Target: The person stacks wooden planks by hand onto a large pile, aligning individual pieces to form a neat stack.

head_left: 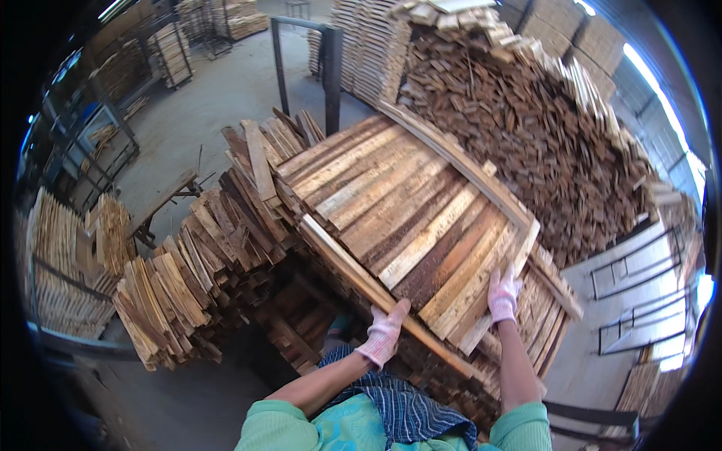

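Note:
In front of me lies a layer of wooden slats [421,203], side by side in mixed pale, orange and dark brown, on top of a stack. Both my hands wear whitish-pink gloves. My left hand [381,338] grips the long wooden strip [342,259] along the near edge, its thumb on top and most of its fingers hidden. At the right end of the layer, my right hand [503,297] is closed on a pale slat [472,336]. Another long strip [459,164] runs across the far ends of the slats.
Loose slats stand in a curved row [180,282] to the left. A big heap of brown wood pieces [519,128] rises behind the stack. A dark metal frame [332,79] stands at the far side; metal racks [639,293] stand at right. A wooden bench [167,197] sits farther left.

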A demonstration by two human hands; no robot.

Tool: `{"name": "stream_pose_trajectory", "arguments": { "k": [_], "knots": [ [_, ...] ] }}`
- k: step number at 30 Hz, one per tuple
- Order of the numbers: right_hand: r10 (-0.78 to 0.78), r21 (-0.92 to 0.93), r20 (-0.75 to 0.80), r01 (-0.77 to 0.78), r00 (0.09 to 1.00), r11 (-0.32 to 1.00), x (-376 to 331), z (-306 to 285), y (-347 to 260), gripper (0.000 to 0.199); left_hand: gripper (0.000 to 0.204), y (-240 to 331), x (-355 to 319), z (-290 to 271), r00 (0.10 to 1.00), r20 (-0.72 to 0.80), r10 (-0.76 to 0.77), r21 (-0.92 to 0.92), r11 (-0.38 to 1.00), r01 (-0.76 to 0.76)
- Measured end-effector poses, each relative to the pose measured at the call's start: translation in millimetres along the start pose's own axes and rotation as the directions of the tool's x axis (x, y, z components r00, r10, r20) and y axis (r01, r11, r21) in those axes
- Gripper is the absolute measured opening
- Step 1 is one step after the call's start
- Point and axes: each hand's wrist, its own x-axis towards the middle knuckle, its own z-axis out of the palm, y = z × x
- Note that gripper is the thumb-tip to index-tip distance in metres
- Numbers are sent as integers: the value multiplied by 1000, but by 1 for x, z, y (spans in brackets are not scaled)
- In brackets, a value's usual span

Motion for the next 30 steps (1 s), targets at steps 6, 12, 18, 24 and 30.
{"name": "stream_pose_trajectory", "arguments": {
  "k": [6, 12, 18, 24, 30],
  "knots": [
    [-448, 51, 541, 504, 712, 862, -125, -87, -66, 86, 47, -10, -7, -60, 961, 49, 271, -357, 903, -236],
    [-682, 313, 627, 680, 377, 663, -167, -83, -86, 84, 64, 79, 15, -50, 763, 212, 611, -291, 785, -547],
    [-763, -245, 331, 831, 556, 499, -93, -17, -146, 67, 75, 209, 24, -55, 854, 469, 227, 861, 100, -499],
    [-797, -182, 322, 859, 511, 478, -76, 15, -152, 63, 66, 234, 57, -31, 233, 943, 236, 332, -672, -662],
    [-719, -173, 388, 812, 577, 558, -69, -6, -163, 54, 58, 274, 129, -37, 198, 979, 54, 187, -637, -748]
  ]
}}
